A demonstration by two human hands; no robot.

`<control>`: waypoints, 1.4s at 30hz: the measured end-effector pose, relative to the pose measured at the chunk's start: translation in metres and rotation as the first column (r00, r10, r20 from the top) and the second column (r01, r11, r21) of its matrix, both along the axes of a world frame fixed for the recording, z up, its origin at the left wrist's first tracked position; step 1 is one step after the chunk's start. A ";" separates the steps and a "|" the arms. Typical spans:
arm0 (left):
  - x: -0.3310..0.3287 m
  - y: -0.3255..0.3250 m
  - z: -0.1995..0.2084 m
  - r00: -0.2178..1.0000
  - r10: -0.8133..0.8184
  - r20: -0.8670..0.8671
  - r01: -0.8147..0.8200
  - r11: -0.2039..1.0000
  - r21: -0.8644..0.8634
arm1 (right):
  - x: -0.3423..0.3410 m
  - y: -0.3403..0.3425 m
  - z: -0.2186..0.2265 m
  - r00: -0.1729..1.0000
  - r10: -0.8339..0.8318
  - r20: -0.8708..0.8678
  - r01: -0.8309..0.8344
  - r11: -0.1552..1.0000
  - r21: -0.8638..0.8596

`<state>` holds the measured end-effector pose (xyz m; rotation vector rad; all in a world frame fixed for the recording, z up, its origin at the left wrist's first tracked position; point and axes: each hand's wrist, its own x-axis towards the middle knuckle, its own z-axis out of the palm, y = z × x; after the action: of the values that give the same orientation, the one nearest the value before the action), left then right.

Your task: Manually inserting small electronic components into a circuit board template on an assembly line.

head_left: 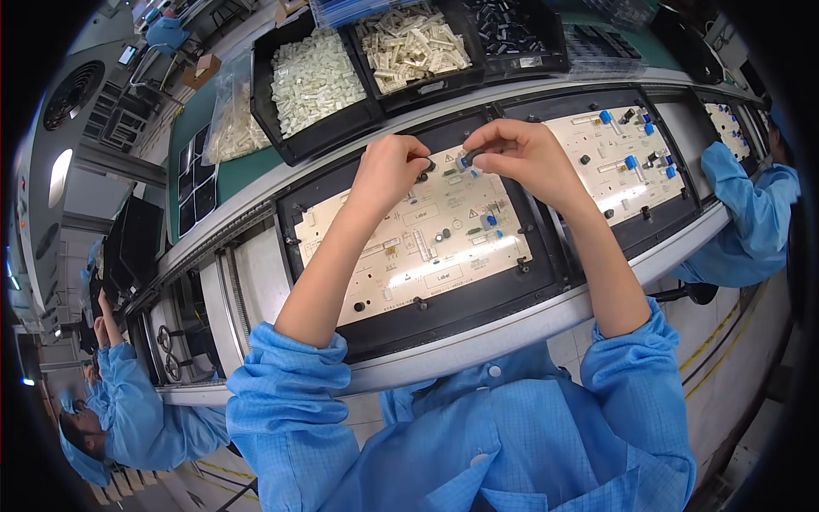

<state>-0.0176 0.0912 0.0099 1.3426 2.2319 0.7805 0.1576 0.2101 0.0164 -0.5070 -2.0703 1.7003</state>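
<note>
A cream-coloured circuit board [341, 256] lies in a black frame [375, 337] in front of me. My left hand [391, 171] is over the board's far edge, its thumb and fingers pinched at a small dark round component [423, 177]. Just to its right, my right hand [520, 158] pinches a small black component [470, 159] above a blue part on the board. The fingers partly cover both components, so their exact kind is hidden. Small blue, black and white components dot the board, including a blue one [488, 221] near its right side.
Behind the board stand black bins of pale green connectors [316, 81], cream connectors [414, 51] and black parts [503, 30]. A second populated board [614, 162] sits in its frame at right. People in blue work at left [141, 401] and right [746, 213].
</note>
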 end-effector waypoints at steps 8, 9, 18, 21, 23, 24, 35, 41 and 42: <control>0.007 0.009 0.004 0.976 -0.071 -0.205 0.063 0.997 -0.045 | -0.001 0.002 -0.003 1.000 -0.015 -0.011 0.015 1.000 0.005; 0.007 0.010 0.004 0.976 -0.073 -0.205 0.065 0.997 -0.046 | -0.001 0.004 -0.003 1.000 -0.017 -0.011 0.017 1.000 0.005; 0.017 0.014 -0.006 0.877 -0.157 -0.454 0.180 0.984 0.006 | -0.001 0.005 -0.004 0.999 0.015 0.043 -0.015 1.000 -0.009; 0.016 0.013 -0.010 0.901 -0.134 -0.414 0.168 0.985 0.047 | 0.000 0.005 -0.006 0.997 0.057 0.055 -0.056 0.998 -0.009; 0.015 0.013 -0.012 0.905 -0.133 -0.405 0.177 0.981 0.074 | -0.001 0.006 -0.006 0.990 0.120 0.070 -0.116 0.991 -0.063; 0.014 0.013 -0.012 0.905 -0.128 -0.405 0.172 0.982 0.075 | -0.001 0.006 -0.007 0.990 0.125 0.069 -0.121 0.991 -0.061; 0.004 0.020 -0.009 0.960 -0.176 -0.220 0.188 0.982 0.034 | -0.001 0.005 -0.011 0.962 0.178 0.208 -0.194 0.979 0.058; 0.010 0.018 -0.013 0.881 -0.252 -0.402 0.276 0.961 0.002 | 0.000 0.007 -0.011 0.959 0.184 0.217 -0.198 0.979 0.045; 0.010 0.016 -0.013 0.881 -0.250 -0.401 0.274 0.962 0.002 | 0.000 0.007 -0.012 0.958 0.185 0.217 -0.199 0.979 0.045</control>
<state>-0.0071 0.1071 -0.0036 1.9314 2.2554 0.5111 0.1576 0.2169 0.0046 -0.4990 -2.3894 1.7419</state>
